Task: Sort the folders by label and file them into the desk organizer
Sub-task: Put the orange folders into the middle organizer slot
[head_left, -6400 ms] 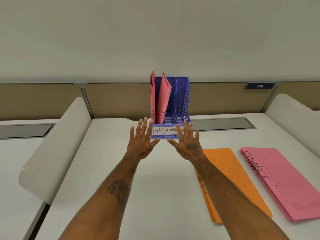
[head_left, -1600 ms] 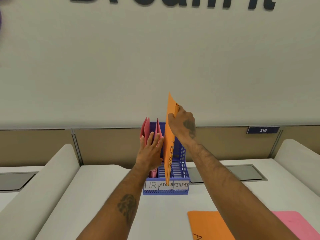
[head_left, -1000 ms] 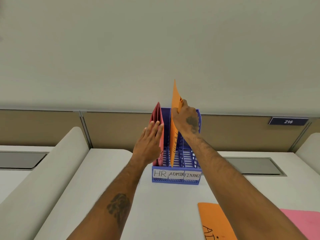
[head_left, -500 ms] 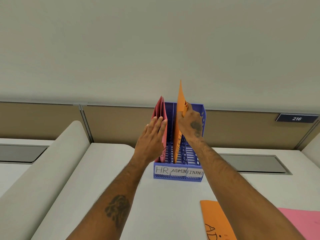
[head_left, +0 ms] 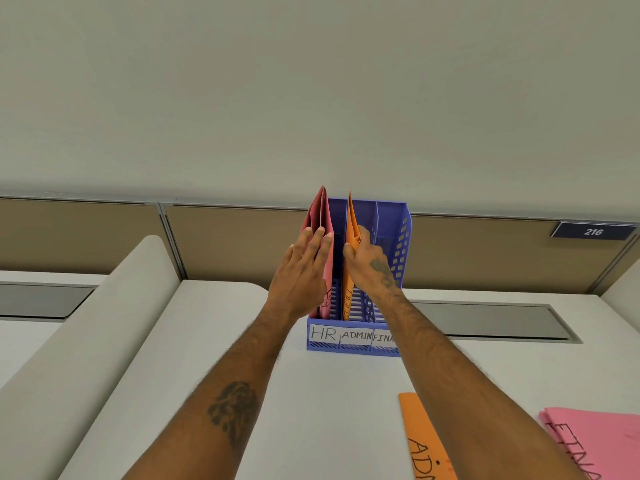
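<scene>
A blue desk organizer [head_left: 398,237] stands at the back of the white desk, its front strip labelled HR, ADMIN and FINA. Red folders [head_left: 320,216] stand upright in the left HR slot. My left hand [head_left: 301,271] lies flat against their right face, fingers straight and together. An orange folder [head_left: 351,223] stands in the middle ADMIN slot, and my right hand [head_left: 367,265] pinches its front edge. The right slot shows no folder. An orange folder marked "ADM" [head_left: 424,441] and a pink stack marked "FIN" [head_left: 595,441] lie flat at the lower right.
A tan partition [head_left: 225,244] with a "216" plate [head_left: 593,231] runs behind the organizer. Curved white dividers [head_left: 97,323] flank the desk on the left and far right. Grey recessed panels [head_left: 485,322] sit in the desk top at both sides.
The orange folder has sunk down into the ADMIN slot with my right hand following it. My left hand has stayed pressed on the red folders. The camera has tilted slightly.
</scene>
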`<state>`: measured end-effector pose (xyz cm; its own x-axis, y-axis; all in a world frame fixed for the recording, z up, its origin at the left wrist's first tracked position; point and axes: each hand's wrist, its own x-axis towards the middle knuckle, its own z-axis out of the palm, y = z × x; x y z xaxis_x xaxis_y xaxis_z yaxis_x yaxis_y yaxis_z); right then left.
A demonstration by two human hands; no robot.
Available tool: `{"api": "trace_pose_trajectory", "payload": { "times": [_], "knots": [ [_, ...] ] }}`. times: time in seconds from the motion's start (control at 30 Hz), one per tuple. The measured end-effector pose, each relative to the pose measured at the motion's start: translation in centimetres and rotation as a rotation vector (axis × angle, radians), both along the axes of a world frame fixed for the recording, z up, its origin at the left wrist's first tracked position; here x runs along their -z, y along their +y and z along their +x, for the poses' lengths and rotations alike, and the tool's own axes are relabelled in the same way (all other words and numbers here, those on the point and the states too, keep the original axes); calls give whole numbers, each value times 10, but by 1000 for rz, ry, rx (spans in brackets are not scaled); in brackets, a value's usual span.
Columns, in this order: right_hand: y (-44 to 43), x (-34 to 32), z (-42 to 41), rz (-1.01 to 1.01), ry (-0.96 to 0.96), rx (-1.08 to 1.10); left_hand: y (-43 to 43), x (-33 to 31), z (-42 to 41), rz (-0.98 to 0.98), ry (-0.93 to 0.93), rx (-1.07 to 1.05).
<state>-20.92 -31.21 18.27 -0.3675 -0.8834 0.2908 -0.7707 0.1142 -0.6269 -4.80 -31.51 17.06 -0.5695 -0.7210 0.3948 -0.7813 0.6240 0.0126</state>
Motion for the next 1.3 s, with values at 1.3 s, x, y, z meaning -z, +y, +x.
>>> {"api": "trace_pose_trajectory", "payload": {
  "times": [1.3],
  "knots": [
    [236, 23, -50, 238, 547, 51, 153, 13, 1, 67, -17, 21]
  ]
}}
